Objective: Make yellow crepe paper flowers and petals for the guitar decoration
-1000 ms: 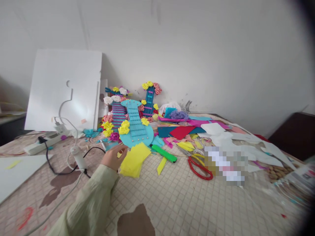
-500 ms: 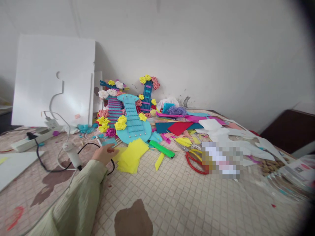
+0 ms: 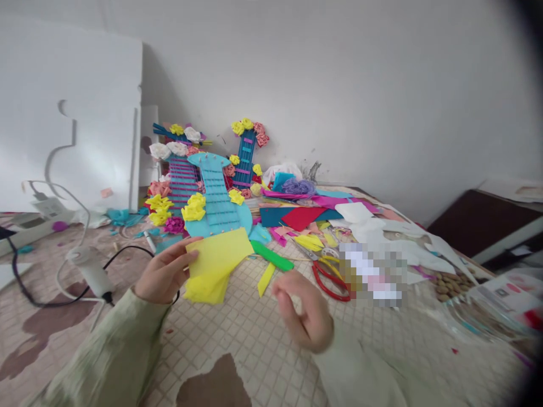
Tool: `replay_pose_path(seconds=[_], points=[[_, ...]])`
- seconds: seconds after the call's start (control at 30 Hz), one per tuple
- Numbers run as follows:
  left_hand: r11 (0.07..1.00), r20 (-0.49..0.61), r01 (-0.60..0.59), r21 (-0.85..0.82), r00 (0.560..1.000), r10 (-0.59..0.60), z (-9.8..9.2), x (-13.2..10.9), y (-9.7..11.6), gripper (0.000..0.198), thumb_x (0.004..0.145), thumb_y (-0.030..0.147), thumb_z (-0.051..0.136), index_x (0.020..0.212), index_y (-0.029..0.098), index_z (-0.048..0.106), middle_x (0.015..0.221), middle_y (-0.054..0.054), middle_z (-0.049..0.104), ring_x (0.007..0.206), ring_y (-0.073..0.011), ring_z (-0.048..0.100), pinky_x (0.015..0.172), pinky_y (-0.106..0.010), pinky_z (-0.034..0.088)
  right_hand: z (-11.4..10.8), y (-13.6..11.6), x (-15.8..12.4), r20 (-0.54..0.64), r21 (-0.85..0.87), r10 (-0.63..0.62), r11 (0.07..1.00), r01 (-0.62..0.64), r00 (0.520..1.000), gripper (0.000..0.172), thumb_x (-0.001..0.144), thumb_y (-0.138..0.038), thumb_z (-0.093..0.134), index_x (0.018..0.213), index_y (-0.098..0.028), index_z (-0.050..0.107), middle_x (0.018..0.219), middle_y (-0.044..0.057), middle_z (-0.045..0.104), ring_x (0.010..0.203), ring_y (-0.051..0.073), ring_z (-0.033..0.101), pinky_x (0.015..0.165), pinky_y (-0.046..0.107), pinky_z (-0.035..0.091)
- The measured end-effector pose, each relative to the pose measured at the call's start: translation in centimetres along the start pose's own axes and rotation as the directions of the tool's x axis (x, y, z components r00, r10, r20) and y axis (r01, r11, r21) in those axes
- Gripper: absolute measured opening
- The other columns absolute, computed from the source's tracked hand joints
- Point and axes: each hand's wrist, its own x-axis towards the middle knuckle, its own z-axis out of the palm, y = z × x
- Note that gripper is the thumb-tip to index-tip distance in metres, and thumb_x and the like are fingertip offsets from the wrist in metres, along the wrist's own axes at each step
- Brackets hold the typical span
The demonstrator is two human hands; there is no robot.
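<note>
My left hand (image 3: 165, 274) pinches the left edge of a thin yellow paper sheet (image 3: 223, 247), lifted at a slant. More yellow sheets (image 3: 207, 291) hang or lie just below it; I cannot tell whether these are held too. My right hand (image 3: 305, 311) is over the table to the right, blurred, its fingers curled towards the thumb with nothing visible in them. Just beyond it lie a green utility knife (image 3: 272, 255) and a narrow yellow paper strip (image 3: 266, 280). Red-handled scissors (image 3: 333, 282) rest to its right.
Harp-like crafts, including a light blue stringed one (image 3: 220, 198), stand against the wall amid paper flowers. At left are a white glue gun (image 3: 90, 274), its cords and a white board (image 3: 97, 124). Coloured paper (image 3: 303, 217) and scraps cover the back right. A blurred-out patch hides something.
My left hand has taken hold of a yellow sheet and raised it. My right hand has come into view from the lower right. The view has shifted slightly to the right.
</note>
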Motion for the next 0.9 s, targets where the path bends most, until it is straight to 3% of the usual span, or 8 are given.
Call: replay_pose_path(seconds=[0.17,0.27,0.4,0.53,0.7,0.8,0.9], points=[[0.957,0.123,0.216,-0.196,0.973,-0.194,2.0,-1.4,-0.3,0.044,0.047,0.030,0.075,0.089,0.022,0.067,0.085,-0.004,0.071,0.071,-0.0230,0.066,0.054,-0.030,0.054,0.4,2.7,1.6,0.075,0.062,0.150,0.986,-0.155,0.986,0.048,0.088,-0.021,0.044,0.131,-0.033,0.027,0.112,0.007,0.053,0.056,0.009,0.058,0.053,0.027,0.052],[0.917,0.211,0.318,-0.240,0.939,-0.270,2.9,-2.4,-0.8,0.038,0.052,0.025,0.077,0.089,0.022,0.068,0.084,-0.003,0.071,0.071,-0.0193,0.065,0.056,-0.025,0.053,-0.2,3.5,1.6,0.114,0.128,0.136,0.980,-0.151,0.984,0.049,0.086,-0.021,0.046,0.130,-0.033,0.030,0.114,0.007,0.054,0.052,0.007,0.059,0.051,0.024,0.053],[0.913,0.228,0.331,-0.237,0.933,-0.279,3.8,-3.6,-1.2,0.031,0.058,0.023,0.075,0.088,0.021,0.068,0.081,-0.002,0.070,0.070,-0.0148,0.064,0.060,-0.020,0.051,-0.8,3.6,1.4,0.119,0.156,0.071,0.984,-0.090,0.990,0.042,0.083,-0.017,0.048,0.123,-0.031,0.045,0.108,0.005,0.057,0.049,0.006,0.061,0.045,0.019,0.050],[0.951,0.195,0.261,-0.164,0.954,-0.228,4.2,-4.3,-1.0,0.028,0.059,0.027,0.074,0.087,0.023,0.069,0.082,0.000,0.069,0.071,-0.0134,0.062,0.061,-0.019,0.050,-1.0,3.1,1.8,0.083,0.165,0.009,0.986,-0.023,0.996,0.016,0.082,-0.019,0.052,0.089,-0.021,0.066,0.088,0.004,0.059,0.046,0.007,0.059,0.039,0.018,0.046],[0.994,0.193,-0.001,0.112,0.981,-0.020,4.2,-5.1,-0.9,0.029,0.070,0.045,0.061,0.089,0.025,0.070,0.104,-0.004,0.067,0.096,-0.0247,0.058,0.073,-0.031,0.051,-1.0,1.8,2.3,0.087,0.045,0.029,0.998,-0.033,0.996,0.012,0.078,-0.022,0.057,0.078,-0.015,0.067,0.067,0.003,0.058,0.048,0.009,0.055,0.046,0.023,0.045],[0.924,0.241,-0.130,0.360,0.970,0.043,4.4,-5.7,-1.1,0.036,0.065,0.046,0.064,0.095,0.027,0.068,0.105,-0.003,0.068,0.103,-0.0272,0.055,0.086,-0.035,0.044,-0.8,1.2,2.3,0.145,-0.029,0.038,0.999,-0.034,0.989,0.013,0.076,-0.021,0.059,0.071,-0.013,0.066,0.058,0.002,0.055,0.050,0.011,0.050,0.048,0.024,0.043],[0.840,0.312,-0.160,0.519,0.950,-0.012,4.8,-5.8,-1.6,0.033,0.062,0.042,0.066,0.090,0.025,0.068,0.093,-0.002,0.071,0.089,-0.0250,0.061,0.079,-0.032,0.045,-0.5,0.9,2.1,0.180,-0.015,0.080,0.997,-0.079,0.980,0.011,0.074,-0.020,0.059,0.068,-0.013,0.065,0.055,0.001,0.054,0.050,0.011,0.048,0.049,0.025,0.042]])
